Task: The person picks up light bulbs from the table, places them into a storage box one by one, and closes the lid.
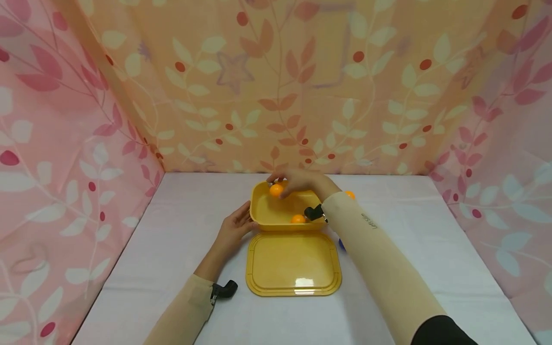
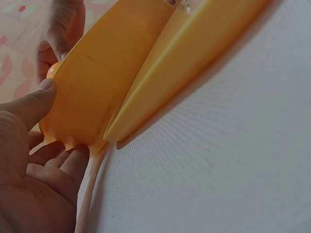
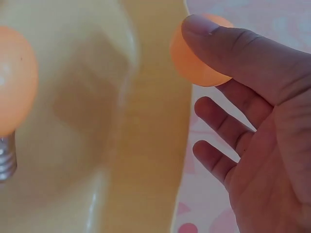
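A yellow plastic box (image 1: pixel 276 226) stands without its lid in the middle of the table. My left hand (image 1: pixel 233 229) holds its near left corner, thumb against the front wall and fingers round the side. Over the far left part of the box, my right hand (image 1: pixel 302 180) pinches an orange light bulb (image 3: pixel 187 60); its base is hidden in the right wrist view. Another orange bulb (image 1: pixel 297 219), whose metal screw base shows in the right wrist view, lies inside near the front wall. The yellow lid (image 1: pixel 293 263) lies flat in front of the box.
Beyond my right forearm, part of an orange round thing (image 1: pixel 350 194) shows. A blue thing (image 1: pixel 342 244) is mostly hidden beside that sleeve. White cloth (image 1: pixel 194 201) covers the table, with patterned fabric walls (image 1: pixel 280 86) at the back and both sides.
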### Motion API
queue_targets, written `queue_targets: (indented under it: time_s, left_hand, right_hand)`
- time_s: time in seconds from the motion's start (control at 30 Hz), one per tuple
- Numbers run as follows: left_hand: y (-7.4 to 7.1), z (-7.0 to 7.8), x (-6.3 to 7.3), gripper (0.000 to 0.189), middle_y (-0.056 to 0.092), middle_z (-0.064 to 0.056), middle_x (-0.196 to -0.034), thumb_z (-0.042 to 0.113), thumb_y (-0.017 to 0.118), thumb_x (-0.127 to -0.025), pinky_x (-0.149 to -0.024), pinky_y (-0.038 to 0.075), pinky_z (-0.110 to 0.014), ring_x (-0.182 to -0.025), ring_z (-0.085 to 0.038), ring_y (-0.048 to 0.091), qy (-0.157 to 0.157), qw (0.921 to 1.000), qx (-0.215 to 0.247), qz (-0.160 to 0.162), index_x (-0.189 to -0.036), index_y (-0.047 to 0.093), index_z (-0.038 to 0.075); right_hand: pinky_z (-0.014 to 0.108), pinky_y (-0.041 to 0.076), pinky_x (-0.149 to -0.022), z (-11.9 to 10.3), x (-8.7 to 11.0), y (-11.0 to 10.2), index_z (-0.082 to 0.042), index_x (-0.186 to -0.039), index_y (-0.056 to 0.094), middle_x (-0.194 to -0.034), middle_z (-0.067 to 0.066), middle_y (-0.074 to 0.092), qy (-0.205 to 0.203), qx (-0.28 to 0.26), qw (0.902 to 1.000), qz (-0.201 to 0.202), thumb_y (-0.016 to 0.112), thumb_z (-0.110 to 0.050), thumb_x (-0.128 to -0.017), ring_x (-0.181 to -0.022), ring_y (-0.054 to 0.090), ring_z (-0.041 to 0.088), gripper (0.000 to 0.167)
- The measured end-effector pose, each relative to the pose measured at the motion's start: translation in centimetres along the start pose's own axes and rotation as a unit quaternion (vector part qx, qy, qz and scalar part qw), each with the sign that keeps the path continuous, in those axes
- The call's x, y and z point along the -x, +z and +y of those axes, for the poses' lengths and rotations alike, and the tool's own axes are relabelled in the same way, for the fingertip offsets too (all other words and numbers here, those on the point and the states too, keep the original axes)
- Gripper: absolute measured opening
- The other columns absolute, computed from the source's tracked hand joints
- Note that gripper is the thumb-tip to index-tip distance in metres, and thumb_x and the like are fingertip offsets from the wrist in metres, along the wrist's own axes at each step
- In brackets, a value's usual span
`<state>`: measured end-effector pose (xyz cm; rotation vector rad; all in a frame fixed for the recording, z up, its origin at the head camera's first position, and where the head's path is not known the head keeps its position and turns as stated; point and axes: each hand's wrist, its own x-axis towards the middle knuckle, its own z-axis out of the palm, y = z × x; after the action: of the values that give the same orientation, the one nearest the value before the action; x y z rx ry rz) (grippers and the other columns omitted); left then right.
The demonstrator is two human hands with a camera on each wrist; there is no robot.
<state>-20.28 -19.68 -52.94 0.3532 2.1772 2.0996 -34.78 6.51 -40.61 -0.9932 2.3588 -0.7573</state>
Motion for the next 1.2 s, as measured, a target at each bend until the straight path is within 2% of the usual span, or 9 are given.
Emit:
queue_targets:
  time_s: [0.2, 0.37, 0.57, 0.73, 0.97, 1.2]
  left_hand:
    - [0.0, 0.2, 0.0, 0.075, 0.037, -0.005, -0.165, 0.019, 0.073, -0.097, -0.109, 0.045, -0.019, -0.148, -0.020, 0.042, -0.003, 1.0000, -0.001, -0.004, -0.161, 0.034, 0.019]
    - [0.0, 0.5, 0.1, 0.073, 0.035, -0.008, -0.166, 0.011, 0.068, -0.100, -0.108, 0.045, -0.018, -0.149, -0.024, 0.040, -0.002, 1.0000, 0.000, -0.001, -0.162, 0.032, 0.016]
    - [0.0, 0.4, 0.0, 0.072, 0.035, -0.007, -0.166, 0.010, 0.068, -0.099, -0.108, 0.045, -0.018, -0.149, -0.024, 0.040, -0.001, 1.0000, -0.002, -0.002, -0.162, 0.032, 0.016]
    - [0.0, 0.4, -0.2, 0.072, 0.035, -0.007, -0.165, 0.011, 0.068, -0.100, -0.108, 0.046, -0.019, -0.149, -0.025, 0.041, -0.004, 0.9999, -0.010, -0.001, -0.162, 0.033, 0.017]
    - [-0.1, 0.4, -0.2, 0.073, 0.037, -0.005, -0.165, 0.015, 0.070, -0.099, -0.107, 0.046, -0.019, -0.148, -0.024, 0.041, -0.005, 0.9998, -0.019, 0.000, -0.162, 0.033, 0.019]
    - [0.0, 0.3, -0.1, 0.072, 0.037, -0.005, -0.165, 0.012, 0.070, -0.099, -0.108, 0.045, -0.020, -0.149, -0.024, 0.041, -0.009, 0.9999, -0.013, 0.002, -0.161, 0.034, 0.018]
  right_hand:
    - [0.042, 0.041, -0.117, 0.0, -0.7, 0.8, -0.016, -0.143, 0.061, -0.142, 0.002, 0.060, -0.005, 0.018, 0.9998, -0.004, 0.084, -0.019, -0.084, -0.132, 0.052, 0.028, 0.064]
    - [0.041, 0.042, -0.117, -0.6, -1.4, 1.5, -0.013, -0.145, 0.059, -0.144, 0.004, 0.058, -0.017, 0.021, 0.9995, -0.017, 0.084, -0.016, -0.084, -0.131, 0.052, 0.028, 0.066]
    - [0.039, 0.042, -0.116, -0.8, -1.7, 2.0, -0.016, -0.147, 0.058, -0.142, 0.002, 0.060, -0.019, 0.036, 0.9989, -0.024, 0.082, -0.016, -0.087, -0.126, 0.053, 0.022, 0.064]
    - [0.038, 0.041, -0.117, -0.6, -1.7, 2.3, -0.018, -0.147, 0.058, -0.143, 0.000, 0.060, -0.007, 0.038, 0.9992, -0.012, 0.084, -0.019, -0.086, -0.128, 0.053, 0.020, 0.066]
    - [0.041, 0.033, -0.124, -0.3, -1.5, 2.6, -0.018, -0.146, 0.059, -0.151, 0.000, 0.053, 0.007, 0.020, 0.9997, 0.011, 0.087, -0.026, -0.084, -0.141, 0.045, 0.022, 0.068]
    - [0.039, 0.037, -0.121, -0.9, -0.5, 2.3, -0.017, -0.144, 0.060, -0.148, -0.001, 0.056, 0.001, 0.038, 0.9986, 0.036, 0.086, -0.032, -0.085, -0.139, 0.048, 0.020, 0.067]
